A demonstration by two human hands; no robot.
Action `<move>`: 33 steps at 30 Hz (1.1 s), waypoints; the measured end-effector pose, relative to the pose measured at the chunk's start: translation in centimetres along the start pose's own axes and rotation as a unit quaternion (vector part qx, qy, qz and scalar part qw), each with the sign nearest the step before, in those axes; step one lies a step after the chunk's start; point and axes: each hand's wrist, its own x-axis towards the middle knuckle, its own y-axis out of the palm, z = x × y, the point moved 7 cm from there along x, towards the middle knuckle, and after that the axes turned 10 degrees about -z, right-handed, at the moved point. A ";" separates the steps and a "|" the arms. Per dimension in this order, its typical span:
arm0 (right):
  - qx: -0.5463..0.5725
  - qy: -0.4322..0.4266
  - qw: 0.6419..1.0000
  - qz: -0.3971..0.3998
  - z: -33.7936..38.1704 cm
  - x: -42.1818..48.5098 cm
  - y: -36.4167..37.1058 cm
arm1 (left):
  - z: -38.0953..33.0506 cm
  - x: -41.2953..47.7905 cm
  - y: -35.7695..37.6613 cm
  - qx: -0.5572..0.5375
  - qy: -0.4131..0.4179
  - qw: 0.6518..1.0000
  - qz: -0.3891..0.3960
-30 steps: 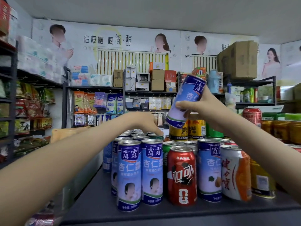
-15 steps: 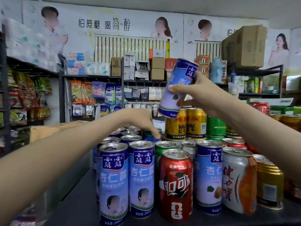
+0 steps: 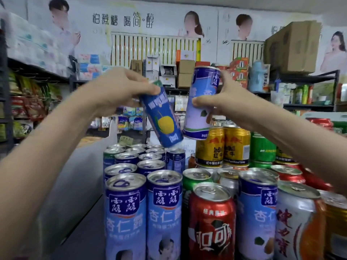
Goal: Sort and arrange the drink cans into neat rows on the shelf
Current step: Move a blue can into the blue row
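My left hand point(image 3: 120, 89) grips the top of a dark blue can with a yellow fruit picture point(image 3: 163, 117), held tilted above the back of the blue rows. My right hand point(image 3: 221, 98) holds a tall light-blue almond-drink can point(image 3: 201, 102) in the air beside it, slightly tilted. Below stand rows of matching blue almond-drink cans point(image 3: 125, 214) on the dark shelf point(image 3: 82, 231). A red cola can point(image 3: 212, 222), a green can point(image 3: 195, 177) and a white-and-orange can point(image 3: 298, 224) stand mixed at the front right.
Two gold Red Bull cans point(image 3: 223, 147) are stacked behind on other cans, with green cans point(image 3: 262, 147) and red cans point(image 3: 289, 175) to their right. Gold cans point(image 3: 336, 216) sit at the far right edge. Store shelves with snacks and boxes fill the background.
My left hand has lifted the dark blue fruit can up from the back of the rows. My right hand has kept its light-blue can aloft and turned it more upright.
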 end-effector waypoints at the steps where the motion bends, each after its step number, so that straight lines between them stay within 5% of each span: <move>1: 0.001 -0.002 1.000 0.001 0.0 0.2 0.3 | 0.0 0.1 -0.8 -0.006 0.005 1.000 -0.017; 8: -0.059 0.020 0.995 0.084 -0.3 -0.2 3.6 | 0.1 -0.8 -5.4 -0.041 0.012 0.992 -0.120; 18: -0.130 0.045 0.986 0.095 -2.0 0.5 6.0 | 3.2 -5.0 -9.1 -0.043 -0.018 0.982 -0.180; 33: -0.273 0.036 0.952 0.134 -1.9 -0.1 6.6 | 4.3 -5.8 -9.9 -0.053 -0.037 0.987 -0.151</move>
